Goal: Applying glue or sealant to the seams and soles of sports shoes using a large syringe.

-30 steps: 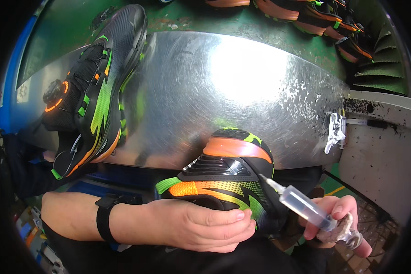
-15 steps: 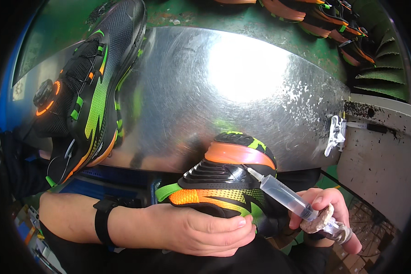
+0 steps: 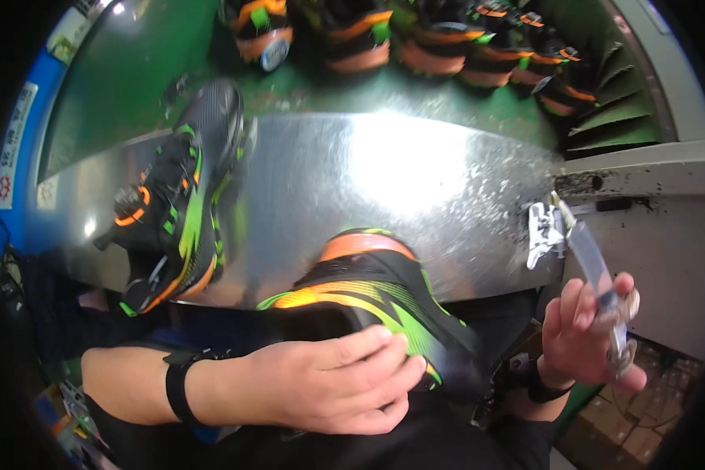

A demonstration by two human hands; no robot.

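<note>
Past the metal sheet's [image 3: 290,180] right edge, a syringe [image 3: 589,254] — blurred — is gripped by the curled right hand [image 3: 576,337]; a shoe [image 3: 415,305], partly covered, is held by the half-bent left hand [image 3: 345,384].

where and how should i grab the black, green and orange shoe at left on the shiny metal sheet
Probably by the heel, coming from the near side: the shoe points its toe away, so its heel end sits closest to the person, and the open collar should allow a pinch over its rim.
</note>
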